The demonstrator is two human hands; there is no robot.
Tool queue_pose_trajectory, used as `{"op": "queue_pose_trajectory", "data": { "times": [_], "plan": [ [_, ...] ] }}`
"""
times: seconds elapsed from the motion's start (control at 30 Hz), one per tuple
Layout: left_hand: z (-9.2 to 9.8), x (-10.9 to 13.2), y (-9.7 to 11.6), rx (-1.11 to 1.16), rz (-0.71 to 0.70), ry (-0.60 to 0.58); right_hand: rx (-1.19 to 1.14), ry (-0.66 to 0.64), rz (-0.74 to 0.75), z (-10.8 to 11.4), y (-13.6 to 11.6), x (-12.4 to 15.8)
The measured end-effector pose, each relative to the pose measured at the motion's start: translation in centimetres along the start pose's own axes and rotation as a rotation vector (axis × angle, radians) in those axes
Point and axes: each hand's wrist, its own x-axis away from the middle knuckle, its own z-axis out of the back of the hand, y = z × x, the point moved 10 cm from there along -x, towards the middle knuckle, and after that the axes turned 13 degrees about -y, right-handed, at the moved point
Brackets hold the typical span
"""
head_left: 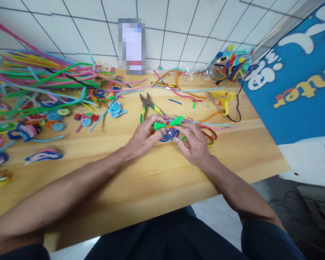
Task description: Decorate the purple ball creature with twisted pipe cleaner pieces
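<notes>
Between my hands is a clear plastic ball [169,133] with blue pipe-cleaner loops low on its front and an orange band near its top. Two bright green pipe-cleaner pieces [176,121] stick out at the top like leaves or ears. My left hand [146,135] grips it from the left, thumb at the front. My right hand [193,142] closes on its right side, fingertips by the green piece and thumb low near a blue loop. Just beyond lie pliers [148,104] with green and yellow handles. Red-handled scissors [209,133] lie partly behind my right hand.
Many coloured pipe cleaners [51,79] and coiled pieces [54,121] cover the left of the table. A yellow glue gun [224,101] with a black cord stands right. Behind are a decorated clear ball [231,65], a yellow cutter [164,86] and a blurred-out upright screen [131,47].
</notes>
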Motion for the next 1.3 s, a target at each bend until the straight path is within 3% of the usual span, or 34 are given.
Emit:
{"op": "queue_pose_trajectory", "data": {
  "times": [0.27,0.57,1.3],
  "plan": [
    [-0.5,-0.2,-1.0,0.238,0.115,0.026,0.052,-0.039,0.025,-0.5,-1.0,0.4],
    [-0.4,-0.3,-0.9,0.253,0.124,0.002,0.004,-0.046,-0.063,-0.7,-0.6,0.6],
    [0.0,-0.3,-2.5,0.298,0.231,0.05,0.013,0.015,-0.049,-0.8,-0.9,0.0]
  ]
}}
